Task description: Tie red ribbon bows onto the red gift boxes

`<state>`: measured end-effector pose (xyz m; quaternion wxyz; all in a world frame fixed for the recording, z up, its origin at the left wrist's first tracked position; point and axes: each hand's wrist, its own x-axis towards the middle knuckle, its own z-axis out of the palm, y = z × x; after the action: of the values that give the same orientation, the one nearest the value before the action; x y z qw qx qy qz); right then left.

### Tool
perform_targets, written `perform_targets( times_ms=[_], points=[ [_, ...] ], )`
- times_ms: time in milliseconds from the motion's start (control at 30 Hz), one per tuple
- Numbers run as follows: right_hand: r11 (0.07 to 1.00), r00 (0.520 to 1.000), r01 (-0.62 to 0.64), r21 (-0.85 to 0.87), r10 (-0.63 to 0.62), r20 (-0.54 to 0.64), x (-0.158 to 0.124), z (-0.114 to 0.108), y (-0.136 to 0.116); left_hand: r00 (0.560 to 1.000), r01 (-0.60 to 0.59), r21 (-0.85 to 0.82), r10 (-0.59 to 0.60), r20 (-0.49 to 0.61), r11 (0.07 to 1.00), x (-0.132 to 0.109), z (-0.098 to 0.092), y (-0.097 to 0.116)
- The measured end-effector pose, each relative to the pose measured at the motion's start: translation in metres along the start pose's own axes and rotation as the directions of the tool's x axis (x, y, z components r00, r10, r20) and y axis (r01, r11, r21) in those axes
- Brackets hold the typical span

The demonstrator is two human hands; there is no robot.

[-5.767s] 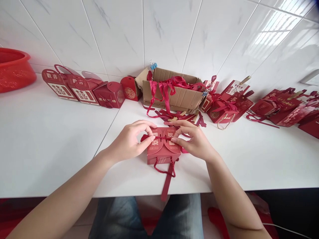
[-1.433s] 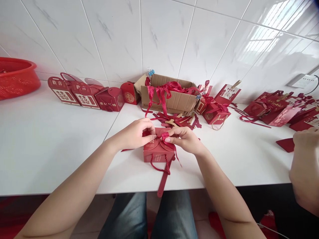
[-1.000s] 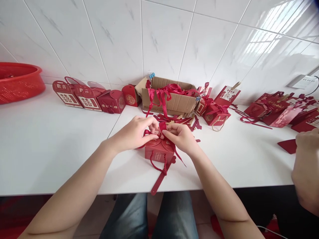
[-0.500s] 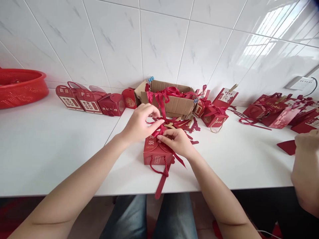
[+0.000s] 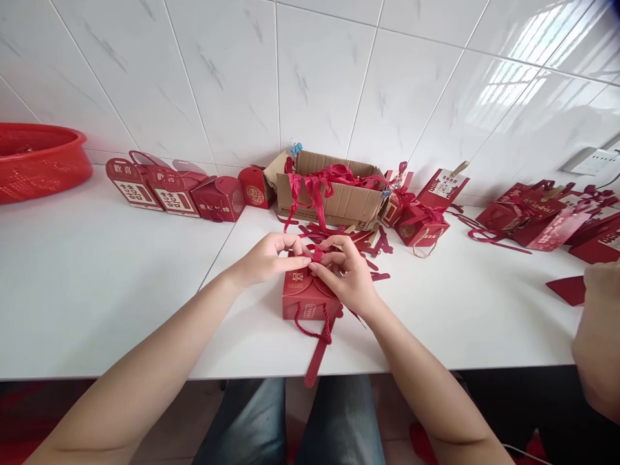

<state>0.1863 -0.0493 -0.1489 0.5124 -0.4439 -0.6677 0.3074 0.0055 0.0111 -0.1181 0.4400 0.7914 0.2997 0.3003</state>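
Observation:
A red gift box (image 5: 310,303) with pale lettering and a twisted cord handle stands near the table's front edge. On its top lies a red ribbon (image 5: 317,254), partly covered by my fingers. My left hand (image 5: 274,259) pinches the ribbon from the left side. From the right, my right hand (image 5: 346,271) is closed on the same ribbon, thumb and fingers pressed together over the box lid. Beneath the box, a flat red strip (image 5: 317,361) sticks out past the table edge.
Behind the box, a cardboard carton (image 5: 334,200) holds red ribbons, with loose red strips (image 5: 368,242) before it. Finished-looking red boxes (image 5: 174,194) line the wall at left, beside a red plastic basket (image 5: 43,165). At right are more red boxes (image 5: 523,216) and another person's arm (image 5: 600,342).
My left hand has come down from above the box to the ribbon. My right hand stays at the ribbon, its fingers raised slightly. The view has shifted a little.

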Motion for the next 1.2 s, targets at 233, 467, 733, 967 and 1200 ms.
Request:
perform_targets(
  times_ms=[233, 467, 733, 967, 1200],
  points=[
    [0.999, 0.999, -0.034, 0.002, 0.034, -0.012, -0.001, -0.003, -0.001, 0.998, -0.065, -0.053, 0.066, 0.018, 0.996, -0.005, 0.003, -0.001],
    [0.996, 0.992, 0.022, -0.086, -0.033, -0.125, -0.003, -0.002, 0.001, 0.987, -0.107, 0.096, 0.117, -0.110, 0.990, -0.006, 0.011, 0.002],
    [0.980, 0.987, 0.082, -0.184, -0.105, -0.119, 0.000, -0.007, 0.006, 0.970, -0.142, 0.181, 0.174, -0.173, 0.973, -0.006, 0.014, 0.002],
    [0.971, 0.995, 0.061, -0.230, -0.079, -0.068, 0.000, -0.008, 0.004, 0.951, -0.093, 0.227, 0.154, -0.269, 0.969, -0.007, 0.016, 0.002],
    [0.989, 0.996, -0.083, -0.121, 0.082, -0.021, -0.001, -0.008, -0.001, 0.973, -0.087, 0.158, 0.118, -0.200, 0.984, -0.006, 0.013, 0.001]
  ],
)
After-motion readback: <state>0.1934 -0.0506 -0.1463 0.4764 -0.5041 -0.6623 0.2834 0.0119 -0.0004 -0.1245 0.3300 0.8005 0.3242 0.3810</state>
